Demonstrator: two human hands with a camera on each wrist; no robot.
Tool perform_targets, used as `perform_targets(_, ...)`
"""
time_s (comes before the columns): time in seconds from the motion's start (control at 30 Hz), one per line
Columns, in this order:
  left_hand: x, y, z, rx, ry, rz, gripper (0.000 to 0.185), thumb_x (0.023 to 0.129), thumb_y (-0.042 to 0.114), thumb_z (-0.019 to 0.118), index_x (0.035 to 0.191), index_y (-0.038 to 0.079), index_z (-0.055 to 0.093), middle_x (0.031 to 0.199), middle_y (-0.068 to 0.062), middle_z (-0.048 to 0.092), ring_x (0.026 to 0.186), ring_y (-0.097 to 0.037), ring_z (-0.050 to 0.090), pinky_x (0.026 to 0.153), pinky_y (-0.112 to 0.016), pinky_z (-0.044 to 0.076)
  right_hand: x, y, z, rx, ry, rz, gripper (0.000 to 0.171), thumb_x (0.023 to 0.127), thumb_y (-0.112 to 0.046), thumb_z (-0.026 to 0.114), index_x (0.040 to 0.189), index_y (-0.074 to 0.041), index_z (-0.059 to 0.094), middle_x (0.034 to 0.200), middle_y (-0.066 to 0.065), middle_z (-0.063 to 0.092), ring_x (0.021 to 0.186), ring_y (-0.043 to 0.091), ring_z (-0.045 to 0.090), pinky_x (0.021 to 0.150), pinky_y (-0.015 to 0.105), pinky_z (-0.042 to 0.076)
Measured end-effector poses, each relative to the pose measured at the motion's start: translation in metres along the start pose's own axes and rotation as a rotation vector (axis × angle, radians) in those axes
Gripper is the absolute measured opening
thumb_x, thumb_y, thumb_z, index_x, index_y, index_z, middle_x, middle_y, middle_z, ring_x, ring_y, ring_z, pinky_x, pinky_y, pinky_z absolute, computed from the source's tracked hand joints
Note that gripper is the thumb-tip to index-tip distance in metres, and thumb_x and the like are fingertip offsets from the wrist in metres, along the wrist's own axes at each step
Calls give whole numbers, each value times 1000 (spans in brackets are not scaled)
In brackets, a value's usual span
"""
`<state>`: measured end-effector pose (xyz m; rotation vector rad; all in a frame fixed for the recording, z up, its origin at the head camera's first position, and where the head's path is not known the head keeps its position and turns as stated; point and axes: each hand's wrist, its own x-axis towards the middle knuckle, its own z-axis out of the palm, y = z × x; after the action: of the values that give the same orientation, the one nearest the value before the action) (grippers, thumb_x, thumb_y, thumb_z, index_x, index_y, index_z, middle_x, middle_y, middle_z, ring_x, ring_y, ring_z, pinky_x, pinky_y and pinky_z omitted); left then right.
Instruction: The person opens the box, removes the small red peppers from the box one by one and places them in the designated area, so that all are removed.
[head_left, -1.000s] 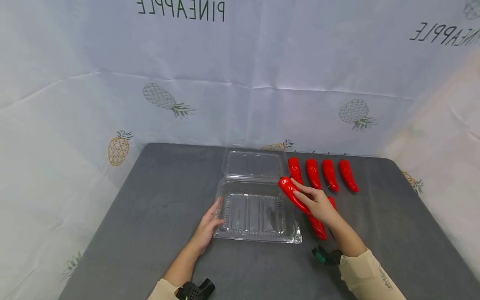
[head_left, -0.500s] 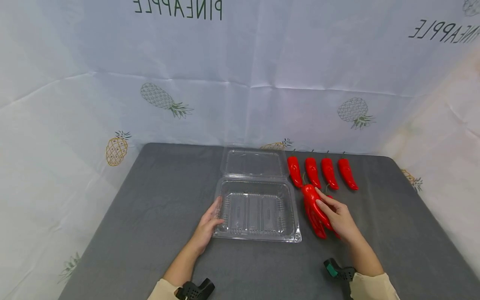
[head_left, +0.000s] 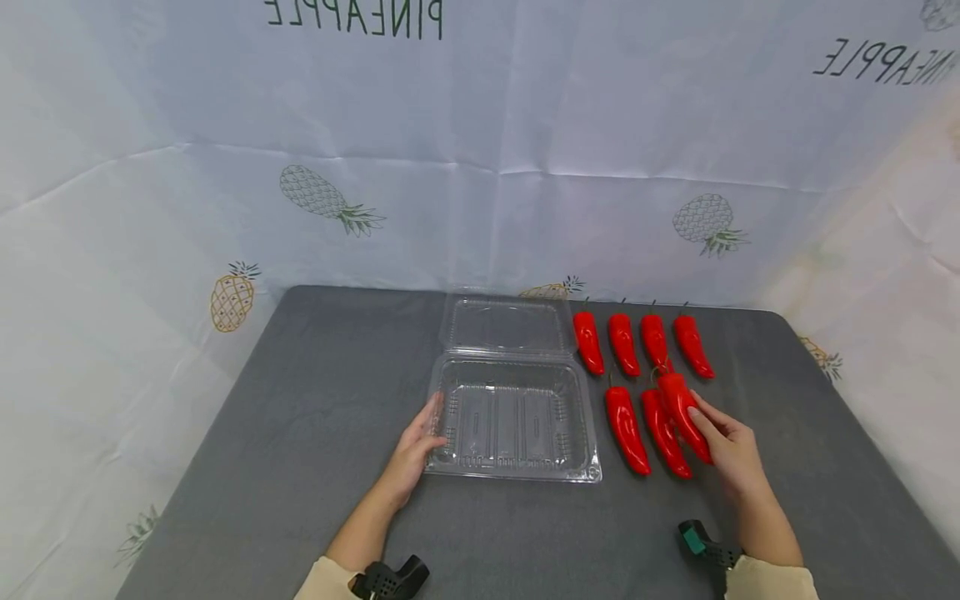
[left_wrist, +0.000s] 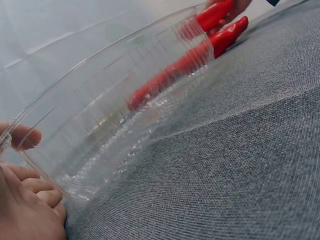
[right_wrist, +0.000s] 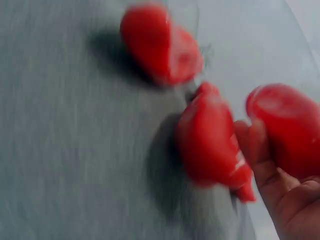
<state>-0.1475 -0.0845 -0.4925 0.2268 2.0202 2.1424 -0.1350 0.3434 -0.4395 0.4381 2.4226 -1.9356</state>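
At the left wall of a clear plastic clamshell box [head_left: 517, 477] is my left hand [head_left: 408, 454]. In the left wrist view its thumb [left_wrist: 27, 137] hooks over the rim and the fingers lie outside the wall, so the hand grips the box. My right hand [head_left: 735, 450] holds a red chili pepper [head_left: 681, 408] between thumb and fingers, stem pointing away. Left of it, two more red peppers [head_left: 628, 429] [head_left: 664, 433] lie on the table. The right wrist view is blurred, with the held pepper [right_wrist: 292, 127] at its right edge.
Behind them several red peppers [head_left: 588, 343] lie in a row along the table's far edge. The box lid [head_left: 510, 325] is folded back, flat and see-through. A grey cloth [head_left: 315, 375] covers the table, and a white pineapple-print curtain [head_left: 480, 100] hangs behind.
My right hand has moved right with the pepper, from the box's right edge across the two front peppers to their right side. The left hand keeps its place on the box.
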Motion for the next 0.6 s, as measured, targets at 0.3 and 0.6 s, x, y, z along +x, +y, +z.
perform_targets(0.3, 0, 1, -1, 4, 3, -21, 71, 84, 2, 45, 148, 0, 15, 157, -14, 10, 145, -28, 0, 114, -19, 9, 4, 16, -18, 104, 69, 72, 62, 89, -35, 58, 142, -14, 35, 92, -31, 51, 74, -5, 63, 65, 17, 54)
perform_targets(0.6, 0, 3, 0, -6, -2, -36, 71, 84, 2, 45, 148, 0, 14, 157, -13, 9, 146, -27, -1, 116, -27, 5, 9, 22, -22, -298, 133, 159, 66, 92, -51, 43, 145, -15, 30, 150, 15, 29, 117, 13, 44, 72, 8, 42)
